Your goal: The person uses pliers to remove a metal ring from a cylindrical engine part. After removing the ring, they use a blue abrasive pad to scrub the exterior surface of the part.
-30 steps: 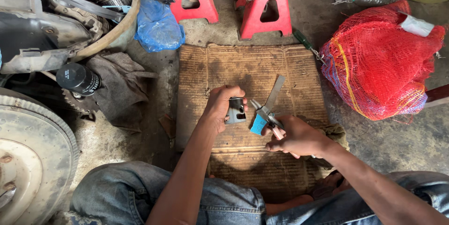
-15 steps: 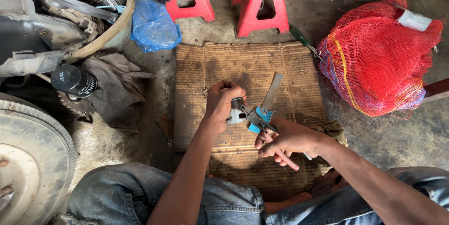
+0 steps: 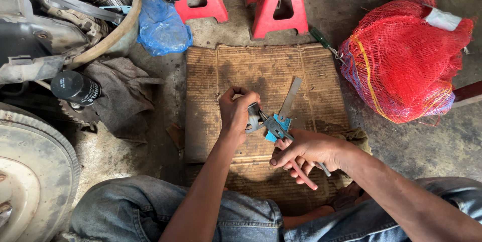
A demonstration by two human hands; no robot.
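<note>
Your left hand (image 3: pixel 236 114) is closed around a small grey metal part (image 3: pixel 253 118), holding it just above a sheet of worn brown cardboard (image 3: pixel 226 71) spread on the concrete floor (image 3: pixel 427 146). Your right hand (image 3: pixel 304 149) grips the handles of a pair of pliers (image 3: pixel 273 127), whose nose meets the part at its right edge. One finger of that hand sticks out straight below the handles.

Compared with a second ago, the part has been turned in your left hand and lifted a little toward you, and the pliers now bite on it closer in. Your right hand has slid lower on the handles. That suggests the work has gone from lining up to actually gripping or pulling on the part.

Just beyond the pliers, a flat grey metal strip (image 3: pixel 290 99) lies slantwise on the cardboard, with a small blue scrap (image 3: pixel 281 121) at its near end; you touch neither.

Farther out, two red jack stands (image 3: pixel 278 1) stand at the far edge of the cardboard. A bulging red mesh sack (image 3: pixel 406 56) rests to your right. To your left lie a crumpled blue plastic bag (image 3: pixel 163 28), a dark oily rag (image 3: pixel 123 96) and a black oil filter (image 3: pixel 75 88) on its side. Beyond them are greasy engine parts (image 3: pixel 45 31), and a round metal wheel (image 3: pixel 30 176) sits at the lower left. Your knees, in blue jeans (image 3: pixel 150 212), frame the bottom of the view.
</note>
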